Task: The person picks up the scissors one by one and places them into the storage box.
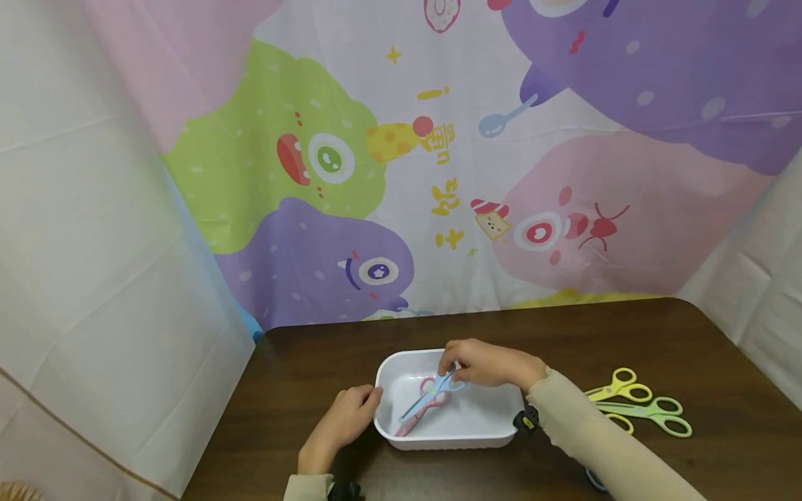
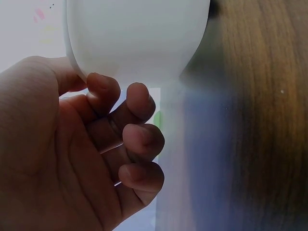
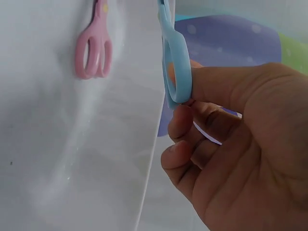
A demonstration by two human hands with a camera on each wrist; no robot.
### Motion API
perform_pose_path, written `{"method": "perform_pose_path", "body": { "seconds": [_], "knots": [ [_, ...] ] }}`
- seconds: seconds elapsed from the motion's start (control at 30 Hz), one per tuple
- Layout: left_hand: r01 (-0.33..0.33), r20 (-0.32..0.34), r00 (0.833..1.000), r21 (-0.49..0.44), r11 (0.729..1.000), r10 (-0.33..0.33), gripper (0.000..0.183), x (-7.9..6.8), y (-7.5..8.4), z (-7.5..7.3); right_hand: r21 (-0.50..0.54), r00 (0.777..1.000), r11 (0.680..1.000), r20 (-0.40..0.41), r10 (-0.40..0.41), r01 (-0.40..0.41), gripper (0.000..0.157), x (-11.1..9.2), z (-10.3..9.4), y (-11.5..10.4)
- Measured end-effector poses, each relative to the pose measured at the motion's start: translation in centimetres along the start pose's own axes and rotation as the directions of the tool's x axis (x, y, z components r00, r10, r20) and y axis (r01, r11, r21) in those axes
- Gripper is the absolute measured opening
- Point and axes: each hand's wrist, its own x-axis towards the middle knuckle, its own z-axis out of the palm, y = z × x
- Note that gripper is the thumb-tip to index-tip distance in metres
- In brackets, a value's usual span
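Observation:
A white rectangular tray [image 1: 457,441] sits on the table in the head view. At its left end my left hand [image 1: 344,419] grips the rim; in the left wrist view the thumb and curled index finger meet at the tray edge. My right hand [image 1: 491,363] reaches over the tray and pinches light blue scissors [image 3: 182,65] by a handle loop. Their blades point down to the left inside the tray, above pink scissors [image 3: 96,48] that lie on the tray floor. The blue scissors partly cover the pink ones in the head view.
Right of the tray lie yellow scissors [image 1: 606,392] and green scissors [image 1: 639,410], with another yellow handle [image 1: 620,420] beside them. A dark bluish loop [image 1: 594,480] is mostly hidden by my right sleeve. A printed cloth [image 1: 438,278] hangs behind the brown table [image 1: 313,348].

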Motion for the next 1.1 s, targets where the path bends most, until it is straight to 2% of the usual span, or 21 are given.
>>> {"method": "perform_pose_path", "body": {
  "seconds": [0.27, 0.53, 0.8, 1.1],
  "knots": [
    [-0.003, 0.001, 1.000, 0.000, 1.000, 0.003, 0.038, 0.0, -0.1, 0.0, -0.016, 0.998, 1.000, 0.060, -0.006, 0.007, 0.016, 0.4, 0.6, -0.5],
    [-0.005, -0.001, 1.000, 0.002, 1.000, 0.005, 0.037, 0.1, -0.3, 0.1, -0.047, 0.992, 0.998, 0.123, 0.033, -0.028, 0.014, 1.2, 0.8, -1.0],
    [-0.008, -0.007, 1.000, 0.005, 1.000, 0.008, 0.038, 0.1, -0.3, 0.1, -0.083, 0.989, 0.997, 0.147, 0.013, 0.000, 0.013, 1.9, 1.1, -0.9],
    [-0.006, -0.002, 1.000, -0.002, 1.000, 0.006, 0.038, 0.1, -0.3, 0.1, -0.085, 0.984, 0.996, 0.177, 0.023, -0.008, 0.013, 2.6, 1.5, -0.6]
  ]
}}
